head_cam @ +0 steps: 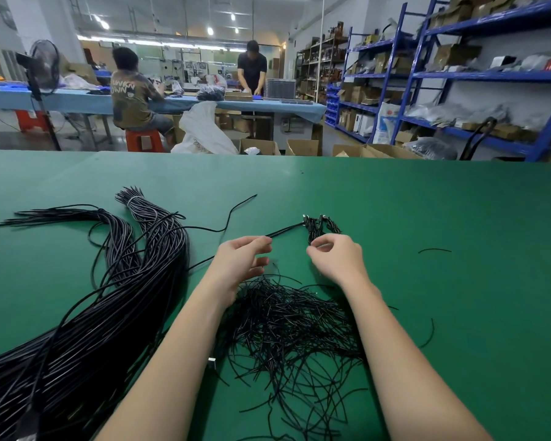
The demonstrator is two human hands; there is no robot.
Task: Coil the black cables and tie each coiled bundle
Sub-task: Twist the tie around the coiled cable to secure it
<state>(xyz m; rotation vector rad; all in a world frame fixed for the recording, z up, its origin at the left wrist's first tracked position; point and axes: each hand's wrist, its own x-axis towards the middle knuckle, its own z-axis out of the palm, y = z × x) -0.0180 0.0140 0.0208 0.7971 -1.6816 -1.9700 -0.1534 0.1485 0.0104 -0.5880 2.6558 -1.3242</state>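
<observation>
Head view: hands above ties on green table (427, 218).
Left hand (242, 257) curled, pinching a cable (285, 230) leading to small coils (322, 227); right hand (334, 259) pinching what looks like a thin tie, uncertain. Ties (293, 319) heaped between forearms; long cable bundle (109, 313) at left.

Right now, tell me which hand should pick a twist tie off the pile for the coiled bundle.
Left, probably. The left hand hovers just above the pile of thin black ties, fingers loosely curled. The right hand seems to pinch the small coiled bundle, though what it grips is unclear.
</observation>
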